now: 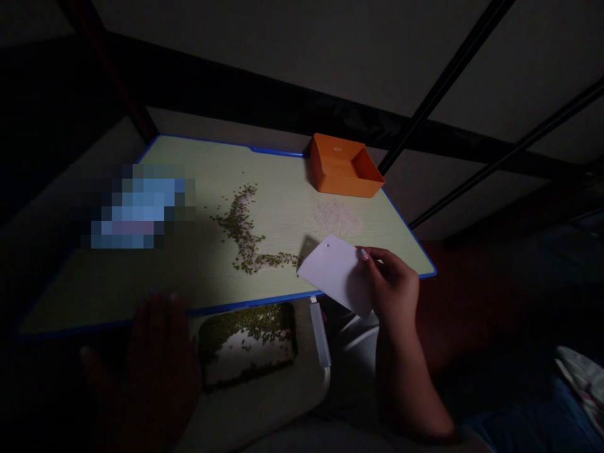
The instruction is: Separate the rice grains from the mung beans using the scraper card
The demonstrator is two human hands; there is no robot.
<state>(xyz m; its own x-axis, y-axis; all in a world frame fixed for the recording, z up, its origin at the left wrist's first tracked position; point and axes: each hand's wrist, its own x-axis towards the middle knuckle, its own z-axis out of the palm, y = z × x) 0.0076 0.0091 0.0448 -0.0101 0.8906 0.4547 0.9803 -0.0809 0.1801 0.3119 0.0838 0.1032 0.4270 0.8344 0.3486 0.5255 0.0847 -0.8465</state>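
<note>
My right hand (394, 283) pinches a white card (333, 270) with a small hole near its far corner, held tilted over the front edge of the pale table (283, 220). Just left of the card's tip, small green beans (245, 258) mixed with pale grains are strewn in a curved band. Beyond the card lies a flat patch of whitish grains (337, 217). In shadow, my left hand (155, 352) has its fingers stretched out at the table's front edge. Beside it, below the edge, a shallow tray (248, 377) holds green beans around a bare pale middle.
An orange open box (346, 170) stands at the table's back right corner. A blurred-out bright screen-like object (136, 211) is at the left. The wall (283, 69) runs close behind the table, and the surroundings are dark.
</note>
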